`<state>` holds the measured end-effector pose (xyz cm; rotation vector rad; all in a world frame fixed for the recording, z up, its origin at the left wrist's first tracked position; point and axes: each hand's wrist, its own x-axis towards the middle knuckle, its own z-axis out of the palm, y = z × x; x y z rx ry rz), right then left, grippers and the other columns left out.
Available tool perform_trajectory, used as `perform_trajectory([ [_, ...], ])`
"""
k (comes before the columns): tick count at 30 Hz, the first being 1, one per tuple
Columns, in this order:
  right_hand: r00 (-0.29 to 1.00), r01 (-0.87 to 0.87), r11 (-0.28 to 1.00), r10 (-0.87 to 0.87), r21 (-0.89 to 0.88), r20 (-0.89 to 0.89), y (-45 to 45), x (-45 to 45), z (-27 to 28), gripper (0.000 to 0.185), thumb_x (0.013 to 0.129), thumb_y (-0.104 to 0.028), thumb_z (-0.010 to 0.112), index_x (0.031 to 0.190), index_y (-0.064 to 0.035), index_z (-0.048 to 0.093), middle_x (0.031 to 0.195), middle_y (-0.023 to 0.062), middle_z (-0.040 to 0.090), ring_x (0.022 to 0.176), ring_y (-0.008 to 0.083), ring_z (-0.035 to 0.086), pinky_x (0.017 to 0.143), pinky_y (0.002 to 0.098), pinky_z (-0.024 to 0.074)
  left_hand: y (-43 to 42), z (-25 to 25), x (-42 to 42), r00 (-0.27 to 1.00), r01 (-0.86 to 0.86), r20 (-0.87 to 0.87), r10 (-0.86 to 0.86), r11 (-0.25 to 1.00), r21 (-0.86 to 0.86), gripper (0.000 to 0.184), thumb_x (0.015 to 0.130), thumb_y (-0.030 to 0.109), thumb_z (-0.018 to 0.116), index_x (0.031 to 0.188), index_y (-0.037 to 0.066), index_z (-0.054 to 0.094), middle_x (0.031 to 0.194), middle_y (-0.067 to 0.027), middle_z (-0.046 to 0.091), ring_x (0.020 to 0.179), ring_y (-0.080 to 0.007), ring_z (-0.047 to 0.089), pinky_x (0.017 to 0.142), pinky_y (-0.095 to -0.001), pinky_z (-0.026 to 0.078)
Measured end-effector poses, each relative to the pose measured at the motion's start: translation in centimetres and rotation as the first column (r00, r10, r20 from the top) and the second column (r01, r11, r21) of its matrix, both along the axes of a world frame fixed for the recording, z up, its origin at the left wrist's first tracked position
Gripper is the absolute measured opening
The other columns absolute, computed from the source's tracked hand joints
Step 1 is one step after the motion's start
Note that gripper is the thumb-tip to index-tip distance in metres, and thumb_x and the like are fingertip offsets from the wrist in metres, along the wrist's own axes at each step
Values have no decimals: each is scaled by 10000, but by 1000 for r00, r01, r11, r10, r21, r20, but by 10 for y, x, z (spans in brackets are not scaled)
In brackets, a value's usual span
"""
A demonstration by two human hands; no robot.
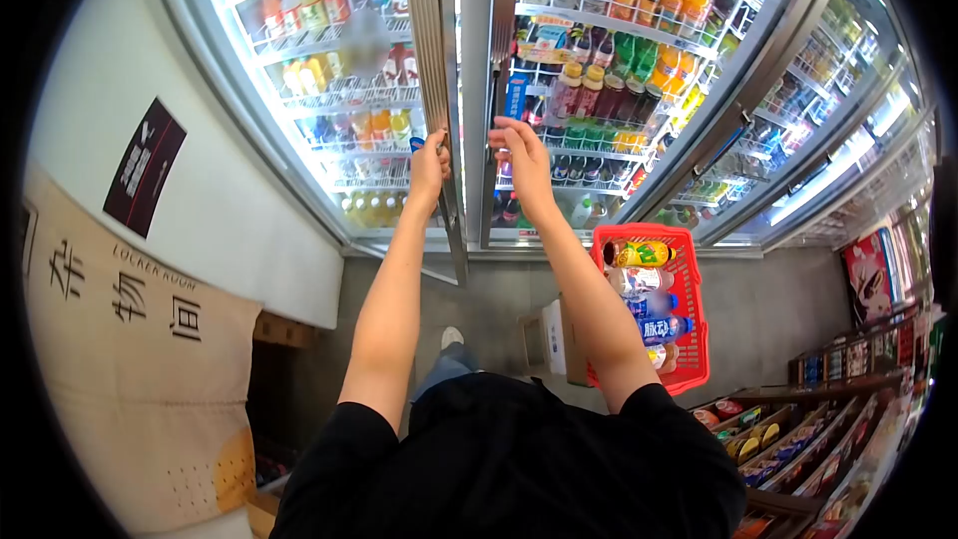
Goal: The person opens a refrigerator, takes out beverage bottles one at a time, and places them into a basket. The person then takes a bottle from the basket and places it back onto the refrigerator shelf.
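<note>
Ahead of me stands a glass-fronted drinks fridge with several shelves of bottles. The left fridge door is ajar, its lower corner swung out over the floor. My left hand is closed around that door's handle, beside a small blue piece. My right hand is raised at the right fridge door, close to its edge. Its fingers are apart and slightly bent, with nothing visible in them; whether they touch the door I cannot tell. Juice bottles stand behind the right door's glass.
A red shopping basket with several drinks, including a blue bottle, is beside my right arm. Cardboard boxes are on the floor. A beige curtain hangs at left; a snack rack stands lower right.
</note>
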<state>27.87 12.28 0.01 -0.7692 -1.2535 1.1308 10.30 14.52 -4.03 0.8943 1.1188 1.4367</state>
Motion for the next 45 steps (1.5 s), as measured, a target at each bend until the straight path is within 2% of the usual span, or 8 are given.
perform_trajectory([
  [7,996,-88,996,88,0,-1,-29,-18,3,327,1018,-254,479,1217,-25,602,1028,85,680,948,145,625,811,277,488,-117,-12,-13,896,-371,-229,381,925,85,448,947,485,573,834,53,540,726,-13,480,692,-147,468,670,-298,400],
  [10,993,-115,993,114,18,10,-39,-24,4,330,1012,-247,478,1217,-21,605,1031,99,683,942,155,629,802,286,495,-146,0,-13,309,-676,-296,904,427,600,261,916,261,678,904,31,556,709,-6,475,676,-125,453,651,-297,409],
  [11,992,-125,992,125,6,21,-40,-26,4,330,1010,-245,479,1215,-21,607,1033,101,684,943,157,629,805,289,496,-156,7,-13,301,-679,-292,908,419,603,261,916,261,678,904,31,556,709,-6,475,676,-125,453,651,-297,409],
  [15,989,-146,989,146,8,25,-45,-30,11,330,1007,-235,470,1217,-19,607,1039,104,684,948,160,630,819,285,491,-179,65,9,574,-482,-228,787,549,683,213,995,184,541,855,23,556,685,34,488,607,-43,426,535,-217,350],
  [19,988,-151,988,150,21,27,-41,-30,21,320,1007,-227,468,1215,-28,608,1032,93,680,950,158,631,816,278,491,-143,96,31,947,-235,-86,310,849,474,265,997,245,510,821,53,558,624,37,454,522,-46,404,467,-217,315],
  [23,989,-147,988,146,44,24,-24,-36,41,309,1008,-229,475,1202,-31,611,1021,78,675,928,144,625,803,278,491,-72,106,12,977,-76,-159,142,929,363,315,970,329,508,806,68,568,580,31,439,526,-56,408,472,-223,300],
  [28,992,-129,987,127,94,27,6,-53,72,338,1021,-270,467,1225,-36,601,1045,66,676,966,139,621,821,278,488,-23,129,-12,964,-208,-90,249,923,323,313,951,315,533,776,57,567,549,28,419,476,-65,372,457,-238,289],
  [45,983,-183,971,182,154,20,24,-93,102,343,1011,-259,469,1225,-28,604,1074,86,673,964,142,615,815,283,479,-121,117,-74,852,-509,74,519,786,351,455,972,376,537,643,63,555,498,33,399,417,-59,335,410,-226,236],
])
